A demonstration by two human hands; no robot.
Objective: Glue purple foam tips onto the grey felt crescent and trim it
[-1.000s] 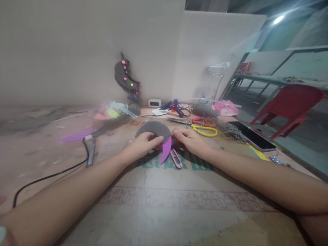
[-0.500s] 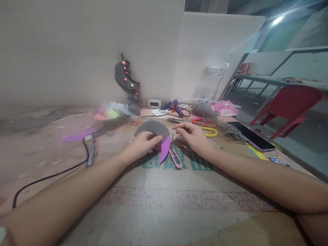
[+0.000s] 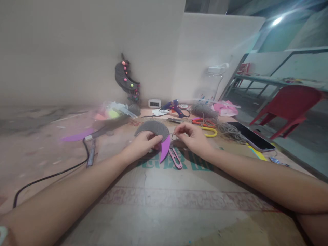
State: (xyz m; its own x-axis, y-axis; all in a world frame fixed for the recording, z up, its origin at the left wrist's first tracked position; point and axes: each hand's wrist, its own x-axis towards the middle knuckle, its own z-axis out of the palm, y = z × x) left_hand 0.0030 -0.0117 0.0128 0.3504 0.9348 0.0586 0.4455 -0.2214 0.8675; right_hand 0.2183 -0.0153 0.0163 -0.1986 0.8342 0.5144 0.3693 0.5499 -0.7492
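Observation:
My left hand [image 3: 142,145] is closed on a purple crescent [image 3: 165,149], most of it wound in grey yarn [image 3: 152,127]. The crescent stands upright just above the cardboard-covered table [image 3: 179,205]. Right beside its purple tip, my right hand [image 3: 192,135] pinches a strand of the grey yarn between thumb and fingertips. A pink thread snipper [image 3: 175,158] lies on the table below the crescent's tip.
Behind my right hand lie orange and yellow scissors [image 3: 206,126], a heap of grey yarn [image 3: 205,111], a blue glue gun [image 3: 172,106] and a phone [image 3: 252,135]. A finished crescent with pom-poms [image 3: 125,79] leans on the wall. A black cable [image 3: 51,174] runs at left.
My right hand has lifted away from the crescent's tip and moved slightly right, drawing the yarn strand taut. My left hand and the crescent stayed almost still.

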